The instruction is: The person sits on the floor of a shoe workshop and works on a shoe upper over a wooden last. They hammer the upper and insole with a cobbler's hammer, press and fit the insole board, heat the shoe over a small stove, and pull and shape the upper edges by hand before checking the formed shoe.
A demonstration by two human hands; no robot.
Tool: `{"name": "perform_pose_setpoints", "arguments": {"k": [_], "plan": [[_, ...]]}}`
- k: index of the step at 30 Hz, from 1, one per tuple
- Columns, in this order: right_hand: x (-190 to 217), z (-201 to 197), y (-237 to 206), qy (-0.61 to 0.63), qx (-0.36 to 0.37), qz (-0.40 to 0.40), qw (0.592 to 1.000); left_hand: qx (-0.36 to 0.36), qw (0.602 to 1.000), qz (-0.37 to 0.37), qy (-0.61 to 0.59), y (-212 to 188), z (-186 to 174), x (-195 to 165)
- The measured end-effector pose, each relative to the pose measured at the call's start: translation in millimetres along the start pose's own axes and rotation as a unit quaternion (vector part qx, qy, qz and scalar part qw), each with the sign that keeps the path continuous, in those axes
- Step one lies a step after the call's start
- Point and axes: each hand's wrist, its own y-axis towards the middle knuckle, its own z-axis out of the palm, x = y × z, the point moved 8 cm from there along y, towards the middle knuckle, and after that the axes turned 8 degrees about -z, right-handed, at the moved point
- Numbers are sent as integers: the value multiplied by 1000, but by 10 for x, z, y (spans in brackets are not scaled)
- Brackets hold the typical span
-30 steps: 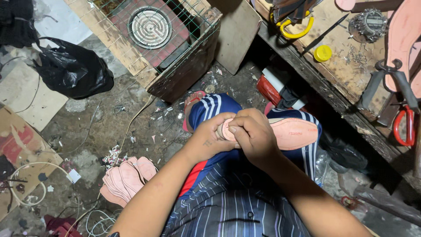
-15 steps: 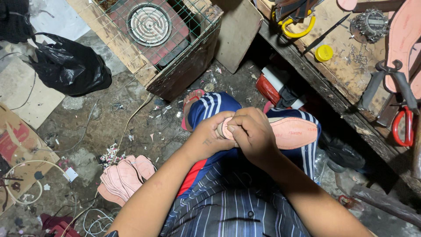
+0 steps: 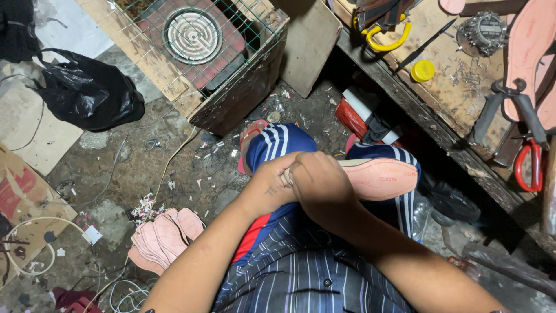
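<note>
Basically both hands clamp the insole's (image 3: 379,178) heel end over the knees: right hand (image 3: 318,184) on top, left hand (image 3: 269,186) beneath (fingers curled shut); long axis runs rightward.

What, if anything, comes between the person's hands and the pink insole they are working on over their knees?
Nothing visible does. Both the left hand and the right hand already close directly on the heel end of the pink insole, which lies across the knees. The right hand covers that end, so the contact underneath is hidden.
</note>
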Motion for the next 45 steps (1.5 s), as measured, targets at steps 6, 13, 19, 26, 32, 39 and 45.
{"name": "perform_pose_setpoints", "arguments": {"k": [6, 13, 19, 26, 32, 39, 45], "plan": [[-96, -110, 44, 71, 4, 25, 997, 27, 999, 20, -18, -18, 7, -47], [-167, -191, -56, 114, -57, 50, 991, 2, 998, 34, 49, -22, -1, -102], [-83, -82, -49, 15, -38, 30, 999, -3, 999, 21, 40, 9, -11, -44], [-205, 47, -226, 95, 6, 70, 993, 20, 999, 30, 36, -3, 24, -28], [-861, -688, -1030, -1, -70, 237, 969, -26, 997, 28, 68, 77, -67, -7], [-1715, -1973, -2905, -381, 27, 495, 780, -27, 997, 25, 69, 128, -65, 31], [-2134, -2171, -3550, -278, 87, 592, 751, -25, 998, 21, 57, 135, -57, 29]]}}
